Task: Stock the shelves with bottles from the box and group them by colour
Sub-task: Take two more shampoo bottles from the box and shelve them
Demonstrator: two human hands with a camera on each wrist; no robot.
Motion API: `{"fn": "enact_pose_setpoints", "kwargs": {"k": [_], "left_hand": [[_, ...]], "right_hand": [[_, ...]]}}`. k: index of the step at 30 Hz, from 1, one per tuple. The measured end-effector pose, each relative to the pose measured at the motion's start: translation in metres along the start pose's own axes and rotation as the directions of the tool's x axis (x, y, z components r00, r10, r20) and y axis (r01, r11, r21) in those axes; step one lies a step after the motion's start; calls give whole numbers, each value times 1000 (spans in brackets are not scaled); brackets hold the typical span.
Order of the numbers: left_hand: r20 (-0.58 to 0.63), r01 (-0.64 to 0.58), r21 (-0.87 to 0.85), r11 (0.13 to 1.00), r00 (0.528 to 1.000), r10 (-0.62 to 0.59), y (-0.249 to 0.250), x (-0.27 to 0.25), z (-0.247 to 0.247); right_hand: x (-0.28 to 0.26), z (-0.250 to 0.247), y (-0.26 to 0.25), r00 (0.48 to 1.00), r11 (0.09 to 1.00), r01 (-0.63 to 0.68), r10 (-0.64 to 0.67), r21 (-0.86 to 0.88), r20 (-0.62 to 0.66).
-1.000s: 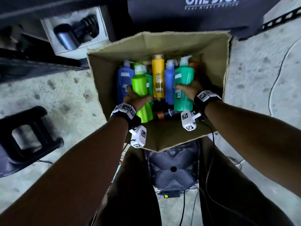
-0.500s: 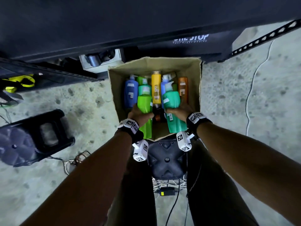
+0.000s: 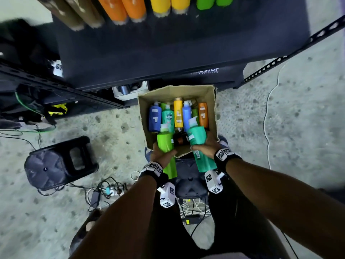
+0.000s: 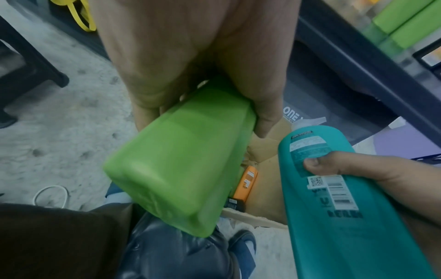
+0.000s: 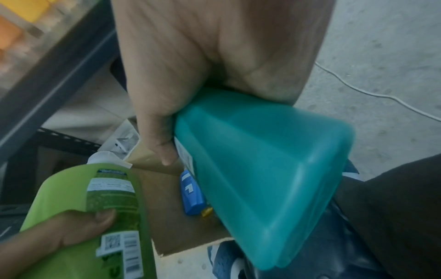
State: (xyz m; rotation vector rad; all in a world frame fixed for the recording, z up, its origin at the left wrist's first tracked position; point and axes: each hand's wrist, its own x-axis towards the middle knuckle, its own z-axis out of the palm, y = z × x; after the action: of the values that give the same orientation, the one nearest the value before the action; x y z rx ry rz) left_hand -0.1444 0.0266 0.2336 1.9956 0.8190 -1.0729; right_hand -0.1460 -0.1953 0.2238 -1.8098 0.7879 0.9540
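on my left, my left hand (image 3: pixel 162 158) is wrapped round the lime green bottle (image 3: pixel 166 152), thumb across its back label and fingers curled behind, cap end pointing away from me. it is clear of the cardboard box (image 3: pixel 211 98), held just above the near edge. between my two hands, down in the box, a dark bottle (image 3: pixel 180 140) lies on its side, and behind it stand blue, teal, yellow and orange ones. on my right, my right hand (image 3: pixel 205 146) grips the teal pump bottle (image 3: pixel 200 146) the same way, thumb pressed on its printed label, base toward me, also lifted out and apart from the green one.

i judge this as the carry step: both bottles are out of the box and not yet placed. up on the shelf (image 3: pixel 168 43) a row runs brown, orange, yellow, then lime green bottles (image 3: pixel 214 1) at the right end. next i need to raise both bottles to that shelf, stand the lime one beside its matching pair, and start a teal spot just past them, since i see no teal there yet. each bottle has to go in upright, base first.
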Motion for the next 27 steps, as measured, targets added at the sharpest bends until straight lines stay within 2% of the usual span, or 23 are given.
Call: {"fn": "enact_pose_setpoints", "kwargs": {"k": [5,9,15,22,27], "left_hand": [[9,-53,-102,993,999,54,9,-40,-17],[-1,-101,-106,989,995,101,22,-77,-33],[-55,-181,-59,982,982,178,39,-117,-47],[-140,-355,-84,931,930,341,59,-151,-61],[-273,-493,-104,864,849,452,88,-171,-80]], "right_hand": [[-47,-6,-12,1000,1000,5,-6,23,22],[-84,-11,-25,999,999,40,-40,32,-1],[-122,-21,-45,985,987,160,-158,22,-69],[-146,-46,-73,925,931,365,-359,29,-122],[-160,-60,-104,829,848,529,-511,22,-226]]}}
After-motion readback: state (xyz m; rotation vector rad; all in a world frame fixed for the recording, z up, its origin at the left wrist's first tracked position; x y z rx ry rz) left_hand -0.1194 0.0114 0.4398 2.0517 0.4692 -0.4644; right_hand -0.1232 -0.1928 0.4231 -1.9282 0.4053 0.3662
